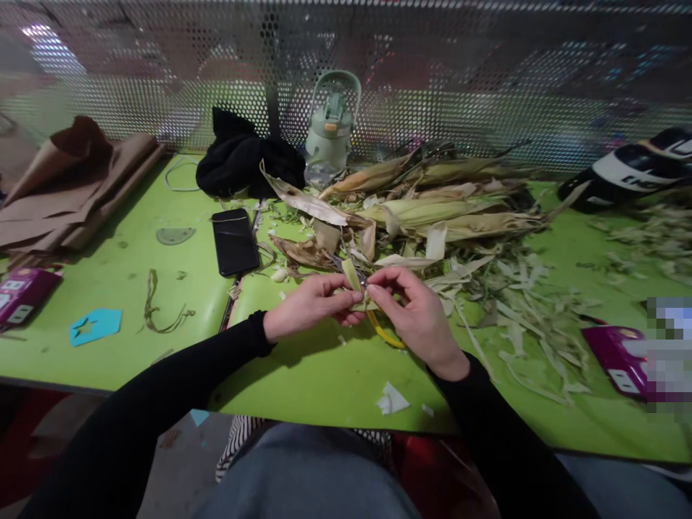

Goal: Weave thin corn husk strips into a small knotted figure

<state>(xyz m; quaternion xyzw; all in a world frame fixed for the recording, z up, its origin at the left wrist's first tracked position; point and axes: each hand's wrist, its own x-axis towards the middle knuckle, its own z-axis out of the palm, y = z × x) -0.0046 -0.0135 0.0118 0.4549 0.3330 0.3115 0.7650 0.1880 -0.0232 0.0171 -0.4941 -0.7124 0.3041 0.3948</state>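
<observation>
Two hands (318, 299) (424, 324) handle a husk strip (351, 274) — between husk pile (432, 210) and table edge (303, 417).

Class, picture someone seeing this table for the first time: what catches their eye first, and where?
First, probably, the heap of dry corn husks, spread across the middle of the bright green table. Just on its near side, the left hand and right hand meet at a pale green strip. Behind the heap's left part stands a pale green bottle, before a perforated screen.
</observation>
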